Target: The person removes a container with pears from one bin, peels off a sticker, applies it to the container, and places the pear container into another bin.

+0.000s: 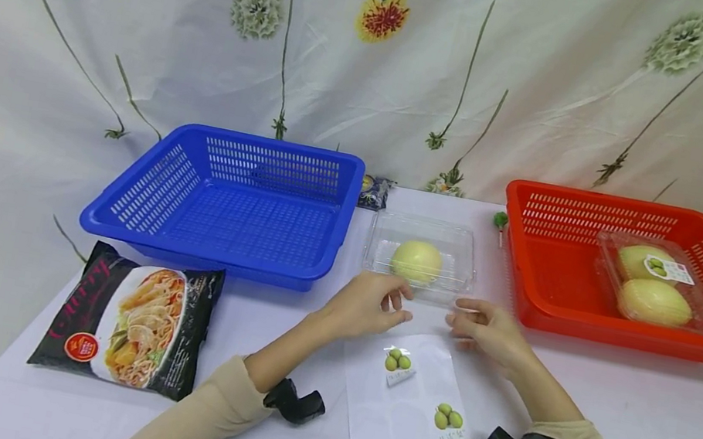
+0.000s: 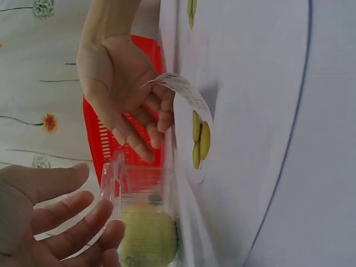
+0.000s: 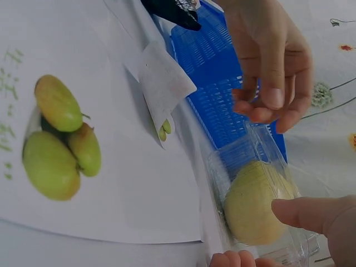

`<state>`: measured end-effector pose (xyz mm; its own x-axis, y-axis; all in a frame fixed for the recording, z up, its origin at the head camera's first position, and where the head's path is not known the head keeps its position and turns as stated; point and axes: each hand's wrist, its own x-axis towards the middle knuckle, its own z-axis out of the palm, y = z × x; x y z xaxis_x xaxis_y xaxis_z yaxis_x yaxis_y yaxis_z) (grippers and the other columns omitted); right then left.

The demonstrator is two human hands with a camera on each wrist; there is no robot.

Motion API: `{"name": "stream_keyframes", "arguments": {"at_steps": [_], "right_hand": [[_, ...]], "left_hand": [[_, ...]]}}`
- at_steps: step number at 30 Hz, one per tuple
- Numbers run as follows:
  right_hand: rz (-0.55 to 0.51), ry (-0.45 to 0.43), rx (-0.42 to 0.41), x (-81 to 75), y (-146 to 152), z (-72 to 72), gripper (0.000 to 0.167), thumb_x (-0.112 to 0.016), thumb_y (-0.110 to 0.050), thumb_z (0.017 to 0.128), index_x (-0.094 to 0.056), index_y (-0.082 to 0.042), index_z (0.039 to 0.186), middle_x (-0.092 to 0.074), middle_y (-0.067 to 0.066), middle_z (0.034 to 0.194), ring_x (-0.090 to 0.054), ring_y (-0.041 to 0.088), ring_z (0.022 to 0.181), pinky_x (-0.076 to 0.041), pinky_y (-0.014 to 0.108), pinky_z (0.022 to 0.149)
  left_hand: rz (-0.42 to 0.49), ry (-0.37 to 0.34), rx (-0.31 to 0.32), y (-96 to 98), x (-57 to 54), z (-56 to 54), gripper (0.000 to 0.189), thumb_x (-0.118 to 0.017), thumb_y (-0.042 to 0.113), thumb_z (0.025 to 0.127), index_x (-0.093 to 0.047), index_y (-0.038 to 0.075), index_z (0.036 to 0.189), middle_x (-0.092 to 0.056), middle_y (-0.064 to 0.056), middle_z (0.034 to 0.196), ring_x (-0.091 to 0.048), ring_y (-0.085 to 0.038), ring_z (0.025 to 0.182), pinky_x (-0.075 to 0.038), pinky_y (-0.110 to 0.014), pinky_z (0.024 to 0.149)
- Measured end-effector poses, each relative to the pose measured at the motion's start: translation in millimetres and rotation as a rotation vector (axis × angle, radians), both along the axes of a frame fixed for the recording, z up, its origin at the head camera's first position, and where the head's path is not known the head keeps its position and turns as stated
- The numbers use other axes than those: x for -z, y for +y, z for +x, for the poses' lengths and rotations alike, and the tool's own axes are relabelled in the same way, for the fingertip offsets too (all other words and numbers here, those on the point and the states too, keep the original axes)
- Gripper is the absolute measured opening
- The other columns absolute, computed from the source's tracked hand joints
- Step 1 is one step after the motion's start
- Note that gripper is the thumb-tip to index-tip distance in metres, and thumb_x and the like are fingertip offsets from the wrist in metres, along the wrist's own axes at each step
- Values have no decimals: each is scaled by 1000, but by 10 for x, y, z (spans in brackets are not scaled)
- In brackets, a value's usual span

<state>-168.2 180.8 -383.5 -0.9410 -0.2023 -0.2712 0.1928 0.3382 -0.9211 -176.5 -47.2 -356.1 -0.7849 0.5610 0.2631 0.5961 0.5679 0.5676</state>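
Note:
A clear plastic box (image 1: pixel 384 237) with a round pale yellow-green fruit (image 1: pixel 417 261) in it stands at the middle of the table. My left hand (image 1: pixel 371 305) hovers by the box's near edge, fingers loosely bent and holding nothing. Facing it, my right hand (image 1: pixel 491 337) is by the near right corner, its fingers also relaxed. Whether any fingertip touches the box I cannot tell. Below both hands lies a glossy sticker sheet (image 1: pixel 407 425) with printed green fruit. One sticker (image 2: pixel 186 94) curls up from it, seen in the left wrist view.
At the left stands a blue basket (image 1: pixel 217 259), with a black noodle packet (image 1: pixel 59 333) in front. A red basket (image 1: pixel 621 334) at the right holds a labelled box of two fruits (image 1: pixel 655 300). Behind the clear box are a small dark packet (image 1: pixel 375 194) and a green-headed item (image 1: pixel 500 220).

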Motion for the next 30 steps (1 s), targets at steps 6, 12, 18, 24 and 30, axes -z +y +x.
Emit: {"name": "stream_keyframes", "arguments": {"at_steps": [6,12,18,24,30], "right_hand": [[-28,7,-25,11,-9,36,57,-62,-13,89,-38,12,133,-59,20,107,-59,19,86,-55,32,78],[19,42,-59,5,-23,79,55,-64,-12,87,-41,11,132,-60,15,101,-58,21,86,-55,33,77],[56,66,-77,2,-43,110,56,-65,-15,87,-42,9,132,-60,17,103,-58,22,89,-55,34,77],[60,85,-105,4,-57,116,54,-65,-15,87,-44,9,130,-61,15,102,-57,21,88,-55,33,76],[64,93,-117,-3,-71,128,54,-65,-16,87,-45,9,130,-61,14,102,-57,20,88,-54,32,77]], "left_hand": [[-204,-184,53,-70,56,-6,34,-78,17,75,-64,3,104,-65,-8,86,-58,-16,77,-47,-28,70],[-371,-246,44,-78,103,-8,49,-83,18,68,-60,8,111,-61,-7,96,-56,-20,91,-45,-34,81],[-411,-259,55,-67,161,-18,54,-85,20,66,-59,8,112,-60,-6,98,-54,-20,93,-45,-33,83],[-445,-264,32,-28,190,-22,57,-87,25,63,-60,11,111,-58,-1,91,-53,-16,87,-45,-28,76],[-453,-301,25,15,194,-11,54,-88,24,63,-60,11,107,-56,2,80,-52,-12,75,-43,-24,64]]}}
